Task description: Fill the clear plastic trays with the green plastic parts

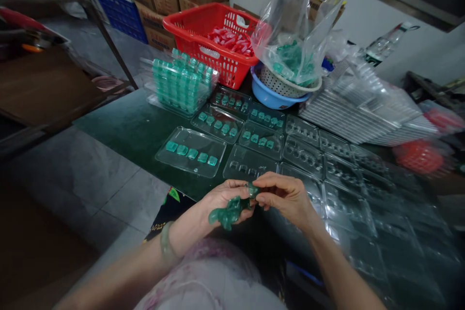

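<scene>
Light: dim, soft, from above the fingers (pixel 240 185).
Glare: pale sheen on trays (pixel 308 155) beyond the fingertips.
Blur: right of the fingers, smeared.
Edges: stretched, bowed.

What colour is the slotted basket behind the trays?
Red; the basket shows plainly in the head view, holding red pieces.

One red basket (pixel 203 34), one blue bowl (pixel 271 97), two hands (pixel 286 196).

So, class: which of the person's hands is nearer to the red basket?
Left. The left hand lies below the red basket, roughly in line with it; the right hand sits further to the right.
</scene>
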A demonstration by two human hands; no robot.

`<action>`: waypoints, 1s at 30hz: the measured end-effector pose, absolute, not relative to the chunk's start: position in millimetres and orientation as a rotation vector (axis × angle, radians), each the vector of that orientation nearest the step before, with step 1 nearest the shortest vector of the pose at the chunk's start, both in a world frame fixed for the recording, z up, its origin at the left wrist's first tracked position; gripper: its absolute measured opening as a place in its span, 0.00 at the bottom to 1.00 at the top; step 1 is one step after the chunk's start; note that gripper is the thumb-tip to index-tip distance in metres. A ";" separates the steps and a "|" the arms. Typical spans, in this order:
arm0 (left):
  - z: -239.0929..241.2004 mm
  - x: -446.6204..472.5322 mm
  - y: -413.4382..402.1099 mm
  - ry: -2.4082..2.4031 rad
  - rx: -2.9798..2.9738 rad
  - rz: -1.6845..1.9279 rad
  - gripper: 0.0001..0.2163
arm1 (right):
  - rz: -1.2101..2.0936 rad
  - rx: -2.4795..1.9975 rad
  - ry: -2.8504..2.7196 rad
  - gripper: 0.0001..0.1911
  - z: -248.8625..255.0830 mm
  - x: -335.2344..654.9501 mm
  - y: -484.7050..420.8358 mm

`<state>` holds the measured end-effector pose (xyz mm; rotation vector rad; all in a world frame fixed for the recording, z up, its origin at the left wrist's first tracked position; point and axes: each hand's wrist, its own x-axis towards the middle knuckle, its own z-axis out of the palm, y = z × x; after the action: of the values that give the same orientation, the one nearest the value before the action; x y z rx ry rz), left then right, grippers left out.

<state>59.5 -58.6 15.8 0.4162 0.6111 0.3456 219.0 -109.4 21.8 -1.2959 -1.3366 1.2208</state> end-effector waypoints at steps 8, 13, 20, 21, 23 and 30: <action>14.7 58.2 -57.9 0.489 0.504 0.322 0.07 | 1.162 -1.349 -1.273 0.07 22.8 206.6 -108.5; 8.9 56.5 -61.5 0.447 0.367 0.260 0.11 | 1.075 -1.442 -1.376 0.09 27.1 211.8 -93.0; 17.2 18.6 -55.5 0.630 0.397 0.256 0.11 | 0.487 -1.656 -1.955 0.09 5.0 203.0 -45.7; 18.4 12.9 -54.0 0.658 0.400 0.271 0.10 | 0.418 -1.709 -2.029 0.09 1.6 199.8 -43.6; 19.0 4.2 -52.0 0.695 0.405 0.324 0.10 | 0.294 -1.827 -2.129 0.10 -3.1 194.8 -43.0; 6.0 0.7 -48.5 0.665 0.355 0.336 0.10 | 0.134 -1.990 -2.246 0.12 -4.3 189.6 -44.1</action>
<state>0.7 -48.5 6.0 0.3548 0.6645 0.3360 189.6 -44.1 -4.3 -1.9904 -2.2462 0.1337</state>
